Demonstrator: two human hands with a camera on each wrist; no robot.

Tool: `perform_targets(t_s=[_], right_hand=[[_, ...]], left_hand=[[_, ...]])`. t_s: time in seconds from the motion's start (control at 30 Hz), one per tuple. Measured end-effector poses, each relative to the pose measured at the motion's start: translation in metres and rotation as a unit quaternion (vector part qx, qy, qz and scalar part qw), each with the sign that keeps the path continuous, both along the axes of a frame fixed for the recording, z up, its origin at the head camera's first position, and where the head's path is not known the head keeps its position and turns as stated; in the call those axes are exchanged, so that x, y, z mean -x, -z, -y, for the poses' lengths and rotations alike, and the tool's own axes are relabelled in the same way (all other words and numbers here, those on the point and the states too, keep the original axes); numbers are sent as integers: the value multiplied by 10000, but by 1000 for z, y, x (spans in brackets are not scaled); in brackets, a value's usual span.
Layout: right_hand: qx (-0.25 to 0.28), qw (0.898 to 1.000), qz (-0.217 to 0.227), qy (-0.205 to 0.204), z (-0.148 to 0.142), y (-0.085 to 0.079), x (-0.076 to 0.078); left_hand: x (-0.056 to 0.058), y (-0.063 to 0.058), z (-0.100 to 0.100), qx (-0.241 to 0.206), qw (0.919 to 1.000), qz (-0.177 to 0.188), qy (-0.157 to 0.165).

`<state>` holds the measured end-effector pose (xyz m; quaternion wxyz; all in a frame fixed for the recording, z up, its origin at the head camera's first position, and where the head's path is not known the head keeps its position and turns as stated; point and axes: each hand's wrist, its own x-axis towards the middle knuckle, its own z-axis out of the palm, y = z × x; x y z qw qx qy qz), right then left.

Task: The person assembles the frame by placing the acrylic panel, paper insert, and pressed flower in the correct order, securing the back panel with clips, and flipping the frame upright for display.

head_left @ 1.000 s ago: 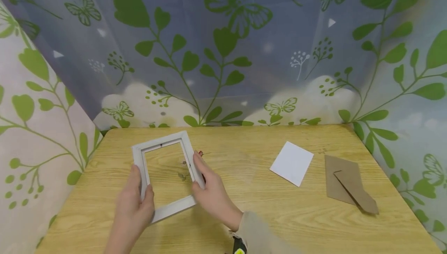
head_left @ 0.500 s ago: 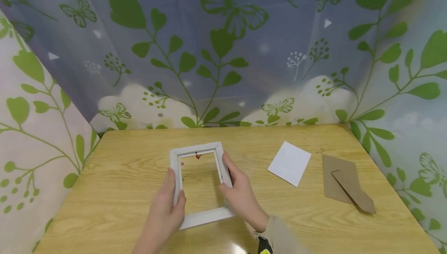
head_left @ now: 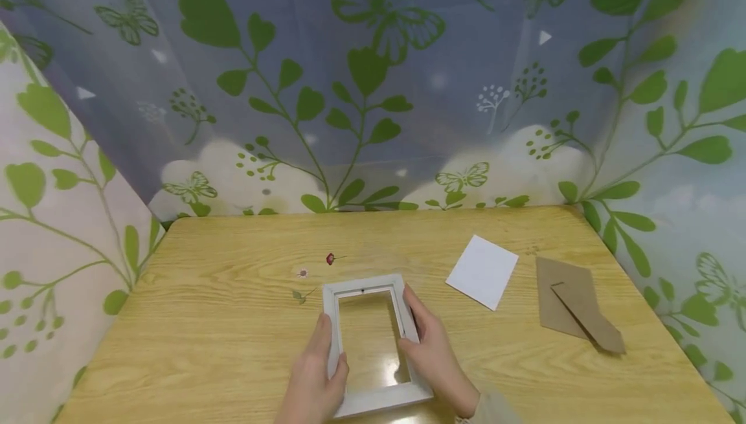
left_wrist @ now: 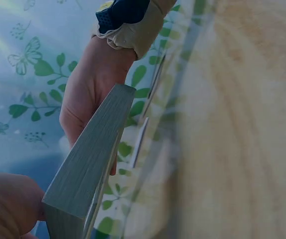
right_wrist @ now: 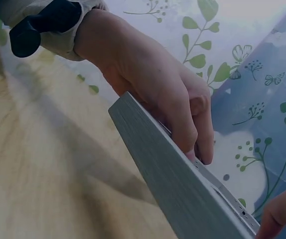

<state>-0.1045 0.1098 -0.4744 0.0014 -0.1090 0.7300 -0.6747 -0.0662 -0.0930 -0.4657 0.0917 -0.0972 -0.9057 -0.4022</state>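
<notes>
Both hands hold a white picture frame [head_left: 379, 400] near the front middle of the table; wood grain shows through its opening. The left hand [head_left: 315, 372] grips the left side, thumb on top. On the right side, the right hand [head_left: 437, 356] holds it the same way. In the left wrist view the frame [left_wrist: 93, 154] is seen edge-on, above the tabletop. The right wrist view also shows the frame's edge [right_wrist: 168, 174] between the two hands. Beyond it lie a small red flower [head_left: 330, 259], a pale flower [head_left: 302, 274] and a green leaf sprig [head_left: 299, 296].
A white square card [head_left: 482, 272] lies on the wooden table [head_left: 204, 320], right of the frame. Farther right is a brown backing board [head_left: 559, 307] with a stand leg [head_left: 588, 320] raised on it. A leaf-patterned curtain [head_left: 268, 87] encloses the back and sides.
Both hands have carried the frame rightward and toward the person, off the dried flowers, which now show uncovered on the table. The card and backing board stay put.
</notes>
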Motion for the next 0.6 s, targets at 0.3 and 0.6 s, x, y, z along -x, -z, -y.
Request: perform_targets(t_s=[0.3, 0.6], right_hand=[[-7, 9996, 143, 231, -11, 17, -20], [-355, 9989, 272, 162, -17, 29, -33]], left_hand=[[-10, 24, -6, 100, 9993, 18, 371], [-17, 32, -5, 100, 9969, 481, 612]])
